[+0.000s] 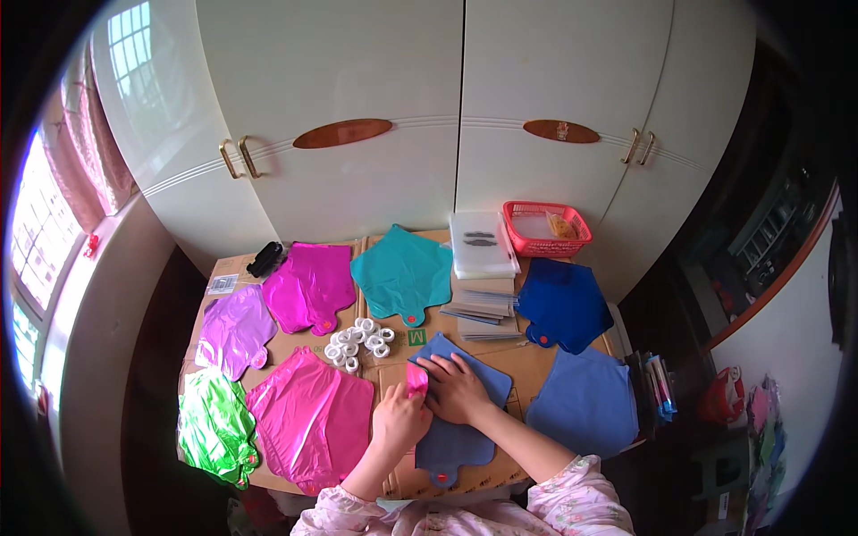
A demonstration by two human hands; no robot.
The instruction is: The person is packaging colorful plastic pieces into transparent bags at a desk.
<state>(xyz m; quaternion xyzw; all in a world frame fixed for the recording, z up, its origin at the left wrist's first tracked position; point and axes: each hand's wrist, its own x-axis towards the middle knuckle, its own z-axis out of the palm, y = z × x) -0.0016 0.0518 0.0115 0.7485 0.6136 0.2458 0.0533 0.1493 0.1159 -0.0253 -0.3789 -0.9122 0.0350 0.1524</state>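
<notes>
While the right hand (458,389) lies flat with spread fingers, holding nothing, on the blue foil balloon (456,429), the left hand (399,420) stands beside it with bent fingers pinched around a small folded pink piece (416,379). Both forearms come up from the lower edge. The blue foil balloon lies just below the heap of white rings (359,341); a big pink balloon (313,418) is lower left of that heap.
</notes>
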